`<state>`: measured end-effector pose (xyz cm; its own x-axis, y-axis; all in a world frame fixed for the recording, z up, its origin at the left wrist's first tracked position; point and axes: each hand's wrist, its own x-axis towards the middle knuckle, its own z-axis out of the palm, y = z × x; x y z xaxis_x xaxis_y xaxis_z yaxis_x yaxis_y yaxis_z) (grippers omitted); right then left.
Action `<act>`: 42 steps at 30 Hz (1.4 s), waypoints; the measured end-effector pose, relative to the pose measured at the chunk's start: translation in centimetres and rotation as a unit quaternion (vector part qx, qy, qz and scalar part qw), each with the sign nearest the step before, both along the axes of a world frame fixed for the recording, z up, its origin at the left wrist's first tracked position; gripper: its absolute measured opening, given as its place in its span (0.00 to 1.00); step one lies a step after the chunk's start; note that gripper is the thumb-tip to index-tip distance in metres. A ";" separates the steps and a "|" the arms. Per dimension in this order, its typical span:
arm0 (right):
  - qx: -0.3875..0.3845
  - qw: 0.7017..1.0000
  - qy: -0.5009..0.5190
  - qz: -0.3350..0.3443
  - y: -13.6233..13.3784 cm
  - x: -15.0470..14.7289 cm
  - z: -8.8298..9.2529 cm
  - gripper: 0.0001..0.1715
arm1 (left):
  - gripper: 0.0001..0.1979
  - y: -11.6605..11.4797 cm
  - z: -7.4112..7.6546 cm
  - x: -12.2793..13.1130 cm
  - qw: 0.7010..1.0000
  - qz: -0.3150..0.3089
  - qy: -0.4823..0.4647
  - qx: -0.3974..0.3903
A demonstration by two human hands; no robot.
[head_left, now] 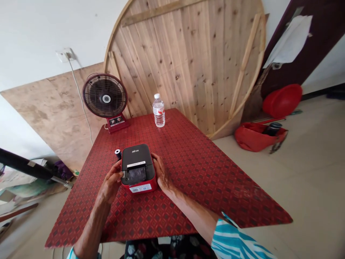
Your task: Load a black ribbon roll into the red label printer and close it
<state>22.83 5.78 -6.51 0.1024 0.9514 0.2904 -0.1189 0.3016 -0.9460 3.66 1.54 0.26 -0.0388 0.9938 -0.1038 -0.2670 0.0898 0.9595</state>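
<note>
A label printer (137, 156) with a black top and red sides rests on the red patterned table (194, 180). A dark strip (137, 175) lies over its front slot, and a printed sticker is on its front face. My left hand (111, 180) grips the printer's left side, its thumb at the top edge near a small light button. Along the right side, my right hand (161, 174) is pressed against the casing, with some fingers hidden behind it. Just beyond my left fingers stands a small dark roll (118, 153) with a white end.
A clear water bottle (159, 112) stands upright toward the back of the table. At the far left corner is a dark red fan (105, 99), near a cord from the wall socket. A large round wooden board (183, 61) leans behind. A red bag (249, 136) lies on the floor at right.
</note>
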 end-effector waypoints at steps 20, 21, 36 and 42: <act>0.018 1.000 -0.010 0.004 -0.1 0.3 0.6 0.24 | 0.28 0.3 2.1 -0.6 0.982 0.013 0.175 0.072; 0.017 1.000 -0.012 0.006 -0.1 0.3 0.7 0.24 | 0.25 0.7 2.9 -0.4 0.970 0.007 0.224 0.095; 0.037 0.999 -0.017 -0.010 0.5 -0.1 0.4 0.20 | 0.15 8.0 5.7 4.9 0.801 -0.162 0.554 0.161; 0.044 0.999 -0.009 -0.011 0.4 -0.1 0.7 0.20 | 0.12 7.2 7.0 4.7 0.767 -0.161 0.593 0.184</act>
<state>22.72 6.18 -5.84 0.1173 0.9194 0.3755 -0.0935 0.3866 -0.9175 8.36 8.75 7.26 0.3646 0.9252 0.1053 0.7931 -0.3678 0.4854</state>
